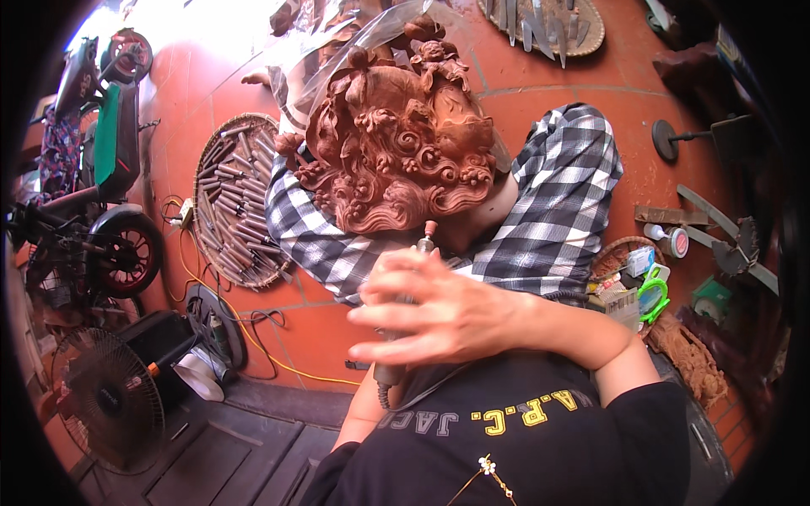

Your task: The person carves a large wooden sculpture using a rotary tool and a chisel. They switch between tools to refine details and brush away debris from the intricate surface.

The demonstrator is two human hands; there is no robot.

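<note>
A grey handheld rotary tool (390,371) with a small reddish-brown tip stands in front of my body, its cable trailing from the lower end. My right hand (430,316) lies across the tool, fingers stretched out and spread to the left, slightly blurred. My left forearm (359,411) rises from below toward the tool; the left hand's fingers are hidden behind the right hand. Just beyond the tool tip, a reddish-brown wood carving (396,152) with swirling waves and a figure at its upper right rests against my crossed legs (561,185) in checked trousers.
A woven tray (202,202) of many chisels lies at the left, and another tray (595,42) with blades at the far right. A standing fan (110,396), a scooter (118,244) and a yellow cord (278,368) are on the left. A green-handled item (654,295) sits among packages at right.
</note>
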